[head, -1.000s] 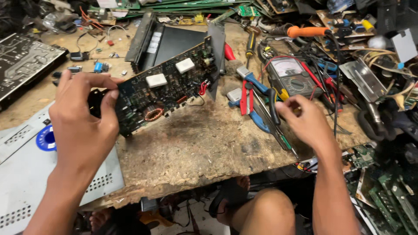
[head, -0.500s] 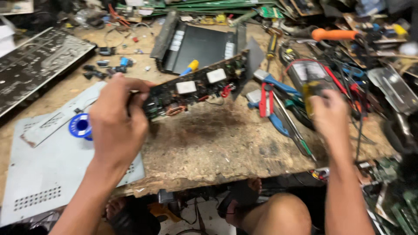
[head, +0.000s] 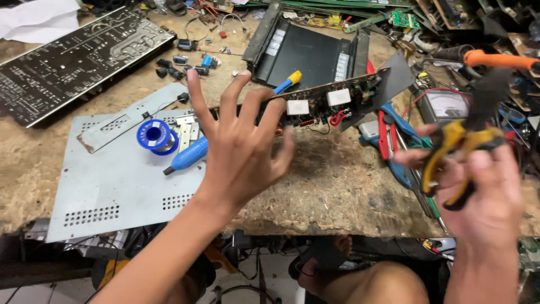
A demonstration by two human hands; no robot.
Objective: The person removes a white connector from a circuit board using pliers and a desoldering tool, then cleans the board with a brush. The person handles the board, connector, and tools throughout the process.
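Left hand (head: 239,149) raised, fingers spread, back toward the camera; right hand (head: 484,186) lifted, fingers apparently curled, motion-blurred.

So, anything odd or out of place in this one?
The circuit board stands tilted on edge instead of lying flat, the left hand spread open at it. The right hand grips yellow-handled pliers, badly blurred.
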